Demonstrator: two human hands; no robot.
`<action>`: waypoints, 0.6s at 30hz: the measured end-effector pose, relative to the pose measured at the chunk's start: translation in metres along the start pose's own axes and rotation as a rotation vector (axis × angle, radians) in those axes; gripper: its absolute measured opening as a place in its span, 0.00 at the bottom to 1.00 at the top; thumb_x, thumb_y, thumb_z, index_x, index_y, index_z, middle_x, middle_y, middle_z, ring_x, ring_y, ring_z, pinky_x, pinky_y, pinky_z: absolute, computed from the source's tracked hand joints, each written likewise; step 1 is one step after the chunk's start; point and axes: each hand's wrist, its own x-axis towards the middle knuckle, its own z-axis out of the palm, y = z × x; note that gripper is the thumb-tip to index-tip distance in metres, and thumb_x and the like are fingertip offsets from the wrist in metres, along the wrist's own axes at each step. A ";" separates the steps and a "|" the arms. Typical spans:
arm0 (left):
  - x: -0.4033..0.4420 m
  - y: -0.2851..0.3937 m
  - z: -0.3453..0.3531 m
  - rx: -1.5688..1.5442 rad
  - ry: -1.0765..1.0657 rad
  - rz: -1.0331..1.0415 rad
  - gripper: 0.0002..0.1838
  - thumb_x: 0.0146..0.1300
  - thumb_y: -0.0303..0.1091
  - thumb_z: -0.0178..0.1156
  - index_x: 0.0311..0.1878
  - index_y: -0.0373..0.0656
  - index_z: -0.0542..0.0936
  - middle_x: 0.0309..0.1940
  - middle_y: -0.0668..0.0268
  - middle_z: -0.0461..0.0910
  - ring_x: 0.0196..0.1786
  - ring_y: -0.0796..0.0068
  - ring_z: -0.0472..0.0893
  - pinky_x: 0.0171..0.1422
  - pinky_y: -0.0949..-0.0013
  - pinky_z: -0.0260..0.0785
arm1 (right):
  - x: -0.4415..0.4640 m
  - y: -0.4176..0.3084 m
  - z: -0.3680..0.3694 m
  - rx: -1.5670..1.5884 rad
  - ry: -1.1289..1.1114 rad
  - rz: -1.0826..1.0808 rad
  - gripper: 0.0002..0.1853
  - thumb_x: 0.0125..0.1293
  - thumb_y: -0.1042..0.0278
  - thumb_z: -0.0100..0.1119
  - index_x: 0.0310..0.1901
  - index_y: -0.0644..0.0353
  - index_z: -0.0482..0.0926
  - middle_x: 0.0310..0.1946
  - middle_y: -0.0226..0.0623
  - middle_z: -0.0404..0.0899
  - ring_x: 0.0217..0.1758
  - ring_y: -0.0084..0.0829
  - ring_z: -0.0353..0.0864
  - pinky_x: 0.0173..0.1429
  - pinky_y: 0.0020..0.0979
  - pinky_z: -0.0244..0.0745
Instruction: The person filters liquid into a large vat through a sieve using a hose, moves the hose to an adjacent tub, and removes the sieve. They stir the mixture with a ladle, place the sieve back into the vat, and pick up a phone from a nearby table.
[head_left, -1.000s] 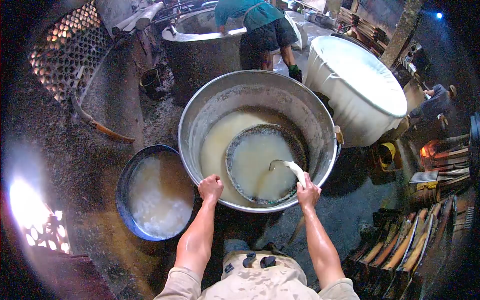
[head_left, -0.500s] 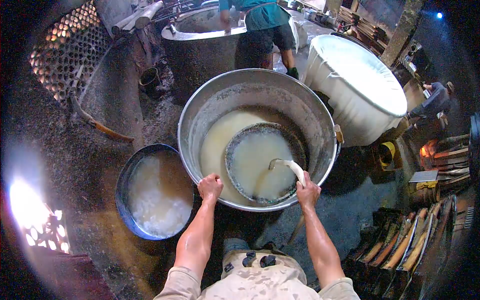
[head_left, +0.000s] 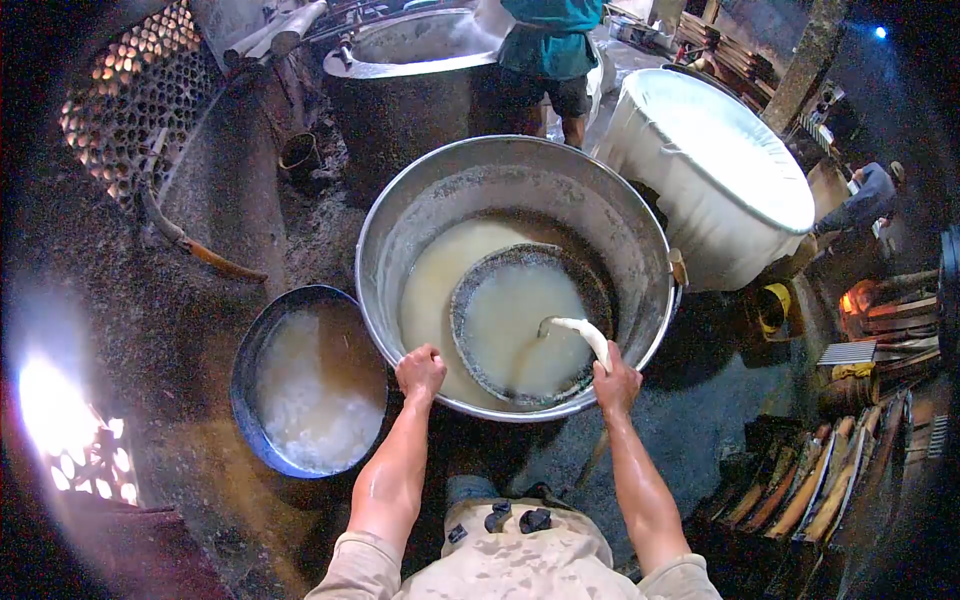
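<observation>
A large metal tub (head_left: 510, 163) stands in front of me, with cloudy, pale liquid in its bottom. A round, dark-rimmed vessel (head_left: 462, 335) sits low inside it, filled with similar liquid. My left hand (head_left: 421, 371) is closed at the tub's near left rim, fingers curled over the edge. At the near right rim, my right hand (head_left: 617, 383) is closed around a white, curved hose (head_left: 585, 332). The hose's free end points left over the inner vessel. Whether liquid runs from it, I cannot tell.
A blue-rimmed basin (head_left: 250, 420) with cloudy liquid and white foam stands left. Behind are a big vat (head_left: 400, 70), a person in a green shirt (head_left: 550, 45) and a cloth-covered tub (head_left: 690, 210). Split wood (head_left: 820, 480) lies right; a fire (head_left: 855, 300) glows beyond.
The person in green at the back has shifted right and away, and their arm no longer shows over the vat. My hands and the hose have hardly moved.
</observation>
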 end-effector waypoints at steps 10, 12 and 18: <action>0.001 -0.002 0.001 -0.013 -0.005 -0.007 0.10 0.52 0.37 0.55 0.31 0.52 0.86 0.31 0.58 0.84 0.35 0.53 0.83 0.44 0.54 0.75 | 0.000 -0.002 0.000 -0.025 0.010 -0.004 0.30 0.56 0.56 0.61 0.63 0.47 0.70 0.42 0.41 0.83 0.45 0.41 0.80 0.57 0.42 0.64; 0.002 -0.006 0.006 -0.040 0.008 0.012 0.10 0.52 0.37 0.55 0.32 0.52 0.86 0.31 0.57 0.83 0.36 0.52 0.83 0.45 0.54 0.75 | 0.000 -0.002 0.000 -0.027 0.029 -0.016 0.30 0.57 0.56 0.60 0.63 0.48 0.70 0.42 0.41 0.83 0.45 0.41 0.80 0.57 0.41 0.64; 0.000 -0.004 0.003 -0.028 0.014 0.015 0.11 0.52 0.36 0.54 0.32 0.51 0.86 0.31 0.54 0.83 0.37 0.51 0.83 0.46 0.54 0.75 | -0.001 -0.004 -0.001 -0.022 0.042 -0.016 0.30 0.57 0.56 0.59 0.63 0.48 0.70 0.41 0.42 0.83 0.45 0.42 0.80 0.57 0.41 0.64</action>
